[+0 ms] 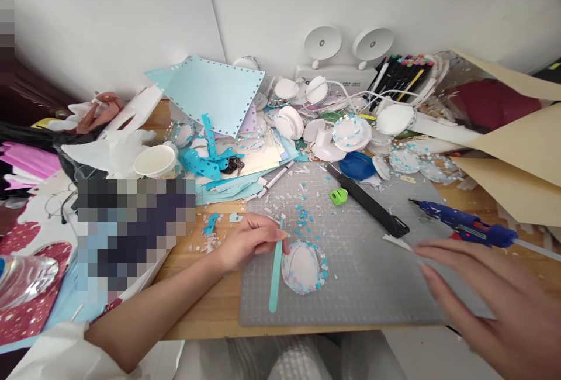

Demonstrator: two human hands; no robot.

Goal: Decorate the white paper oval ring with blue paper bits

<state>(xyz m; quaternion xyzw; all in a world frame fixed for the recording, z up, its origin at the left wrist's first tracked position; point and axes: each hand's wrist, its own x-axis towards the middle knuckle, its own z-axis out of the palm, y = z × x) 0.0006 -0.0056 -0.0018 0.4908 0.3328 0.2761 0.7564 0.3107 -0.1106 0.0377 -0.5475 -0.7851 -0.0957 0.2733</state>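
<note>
My left hand [256, 239] pinches a flat teal craft stick [276, 280] near its upper end, over the left part of the grey cutting mat [372, 286]. Just right of the stick lies a round white disc [302, 266] edged with small blue and white paper flowers. Loose blue paper flowers [302, 216] are scattered above it. At the right, my right hand [486, 292] reaches in with fingers stretched and thumb apart. Its fingertips meet the end of a thin white strip [397, 242]; whether they grip it cannot be told.
A blue glue gun [468, 225] lies beyond my right hand. A black utility knife [368, 201] and a small green punch [339, 196] rest on the mat. Behind are white discs [350, 131], a teal paper sheet [210, 90] and a paper cup [155, 161]. A plastic bottle [33, 280] is at left.
</note>
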